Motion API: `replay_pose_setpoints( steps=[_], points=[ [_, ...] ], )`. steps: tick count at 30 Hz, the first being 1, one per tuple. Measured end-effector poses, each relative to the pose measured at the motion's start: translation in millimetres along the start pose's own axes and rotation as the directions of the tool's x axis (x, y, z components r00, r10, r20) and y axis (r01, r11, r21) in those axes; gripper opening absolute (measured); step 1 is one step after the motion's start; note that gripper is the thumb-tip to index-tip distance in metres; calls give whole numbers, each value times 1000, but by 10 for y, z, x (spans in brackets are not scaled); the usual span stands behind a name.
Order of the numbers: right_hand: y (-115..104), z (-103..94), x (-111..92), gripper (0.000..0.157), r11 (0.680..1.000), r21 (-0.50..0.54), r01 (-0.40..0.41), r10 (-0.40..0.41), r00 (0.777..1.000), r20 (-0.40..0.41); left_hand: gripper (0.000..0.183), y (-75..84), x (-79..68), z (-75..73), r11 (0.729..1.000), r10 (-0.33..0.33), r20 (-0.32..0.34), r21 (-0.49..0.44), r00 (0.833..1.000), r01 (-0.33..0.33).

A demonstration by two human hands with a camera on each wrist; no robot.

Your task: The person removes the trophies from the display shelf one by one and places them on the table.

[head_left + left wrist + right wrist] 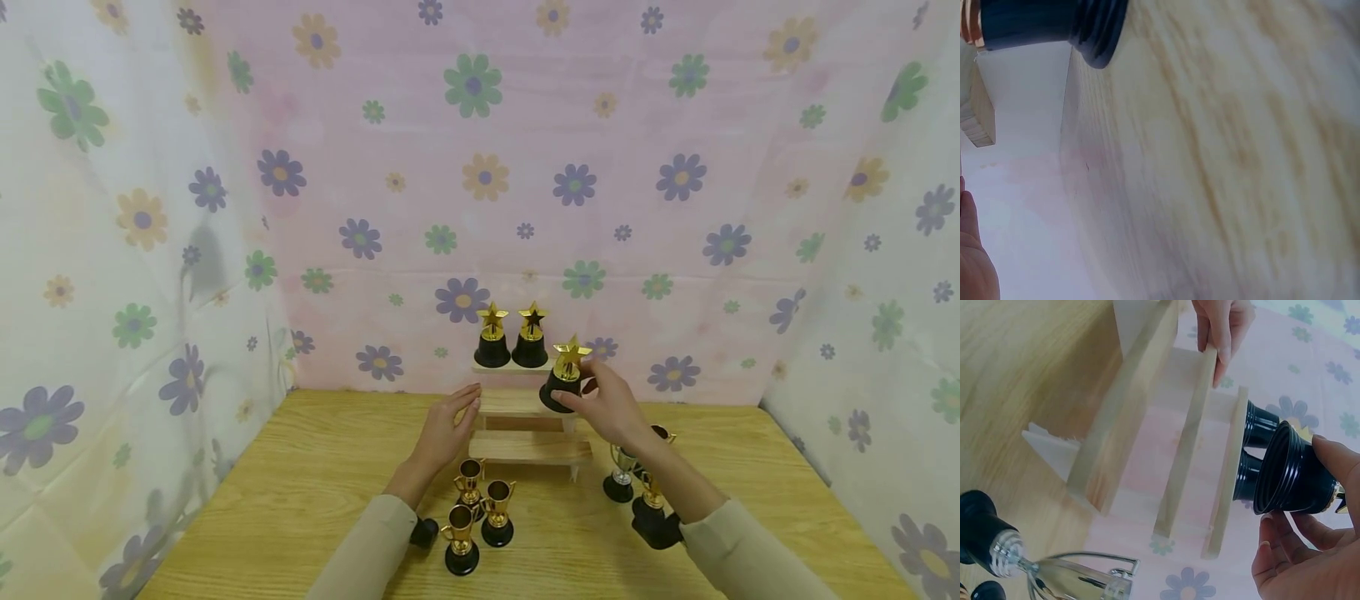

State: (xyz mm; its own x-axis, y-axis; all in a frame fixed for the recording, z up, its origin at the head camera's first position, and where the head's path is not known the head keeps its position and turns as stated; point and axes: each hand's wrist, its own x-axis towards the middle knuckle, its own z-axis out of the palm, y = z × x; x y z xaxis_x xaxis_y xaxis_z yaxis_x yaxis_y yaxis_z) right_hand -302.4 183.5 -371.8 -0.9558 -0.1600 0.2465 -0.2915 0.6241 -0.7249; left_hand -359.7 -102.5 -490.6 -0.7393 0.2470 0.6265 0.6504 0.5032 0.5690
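Note:
My right hand (609, 407) holds a star trophy (564, 379) by its black cup-shaped base, thumb and fingers on opposite sides. The trophy is tilted, in front of the top step of a three-step wooden stand (528, 450). Two more gold star trophies (492, 337) stand upright side by side on that top step. My left hand (442, 429) touches the left end of the middle step with fairly straight fingers; the right wrist view also shows these left fingers (1221, 328) at the plank's end.
Three gold cup trophies (497, 512) stand on the wooden table (555, 558) in front of the stand. To the right, a silver cup trophy (620, 473) and gold ones (654, 492) are partly hidden by my right forearm. Flowered cloth (480, 175) hangs behind and at both sides.

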Motion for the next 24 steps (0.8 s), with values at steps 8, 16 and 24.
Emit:
replay_pose_setpoints(
  steps=[8,16,24],
  points=[
    [-3,68,-129,68,1000,18,-14,13,1000,24,36,9,-1,-1,1000,0,-2,-7,1000,0],
    [-9,136,-235,72,999,16,-36,35,998,44,33,26,9,-10,1000,7,-5,-1,1000,-7],
    [27,222,-335,75,999,15,-39,38,997,62,34,46,15,-23,1000,8,2,-16,1000,-8]
  ],
)
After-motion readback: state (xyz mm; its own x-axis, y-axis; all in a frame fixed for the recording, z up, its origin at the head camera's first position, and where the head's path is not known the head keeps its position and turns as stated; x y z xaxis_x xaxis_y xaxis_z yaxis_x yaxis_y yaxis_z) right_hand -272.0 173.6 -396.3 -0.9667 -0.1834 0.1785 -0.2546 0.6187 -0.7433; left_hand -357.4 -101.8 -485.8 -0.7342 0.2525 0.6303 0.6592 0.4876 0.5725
